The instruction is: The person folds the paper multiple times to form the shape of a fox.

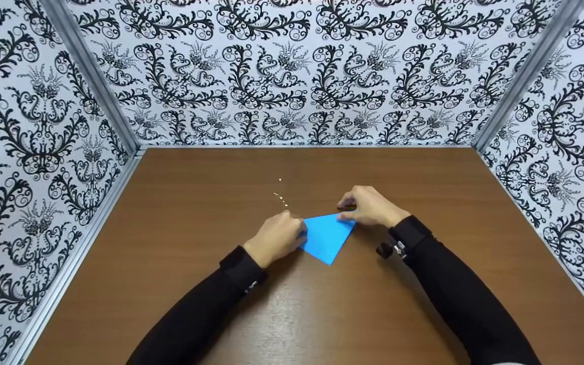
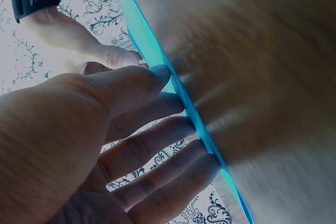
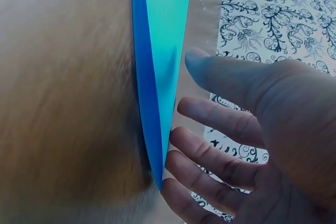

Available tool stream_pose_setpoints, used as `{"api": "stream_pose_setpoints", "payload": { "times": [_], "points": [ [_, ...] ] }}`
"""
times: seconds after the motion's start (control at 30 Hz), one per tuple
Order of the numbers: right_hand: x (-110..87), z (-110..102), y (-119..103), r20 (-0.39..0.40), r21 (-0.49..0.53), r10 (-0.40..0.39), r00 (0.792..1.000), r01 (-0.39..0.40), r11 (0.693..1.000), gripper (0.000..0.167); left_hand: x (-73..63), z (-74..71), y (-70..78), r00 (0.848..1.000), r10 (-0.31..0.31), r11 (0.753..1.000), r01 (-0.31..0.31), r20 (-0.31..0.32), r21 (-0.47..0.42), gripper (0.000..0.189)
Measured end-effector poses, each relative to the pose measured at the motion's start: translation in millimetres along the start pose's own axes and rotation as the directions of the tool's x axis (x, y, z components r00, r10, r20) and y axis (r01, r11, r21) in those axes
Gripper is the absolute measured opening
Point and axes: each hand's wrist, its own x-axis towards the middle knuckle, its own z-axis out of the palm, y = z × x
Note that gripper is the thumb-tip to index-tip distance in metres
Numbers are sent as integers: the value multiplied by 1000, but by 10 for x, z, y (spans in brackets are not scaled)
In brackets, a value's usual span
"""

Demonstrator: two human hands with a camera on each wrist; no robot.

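Observation:
A folded sheet of blue paper [image 1: 326, 238] lies over the brown table between the two hands, one corner pointing toward the person. My left hand [image 1: 279, 237] pinches its left edge; in the left wrist view, the thumb [image 2: 157, 77] presses on the paper and the other fingertips are along the same edge. At the upper right corner is my right hand [image 1: 370, 207]. Its fingers are loosely bent in the right wrist view, with the lower fingertips [image 3: 170, 163] at the paper's edge and the thumb a little apart. Two layers of the paper show there, slightly spread.
The brown wooden table [image 1: 195, 203] is bordered by walls [image 1: 282, 76] with a black-and-white scroll pattern and grey metal corner posts [image 1: 520, 81]. Small white specks [image 1: 281, 197] show on the table beyond the left hand. Both sleeves are black, with dark wrist bands.

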Motion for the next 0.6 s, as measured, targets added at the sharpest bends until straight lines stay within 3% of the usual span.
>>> {"api": "stream_pose_setpoints", "payload": {
  "times": [0.27, 0.6],
  "points": [
    [65, -56, 38, 63, -5, 34, 997, -34, 999, 22, 14, -3, 4, 1000, -11, 1000, 11, -4, -23, 24],
    [110, -82, 40, 106, 12, 67, 992, -69, 998, 28, 18, -19, 11, 1000, -14, 1000, 14, 6, -28, 23]
  ]
}}
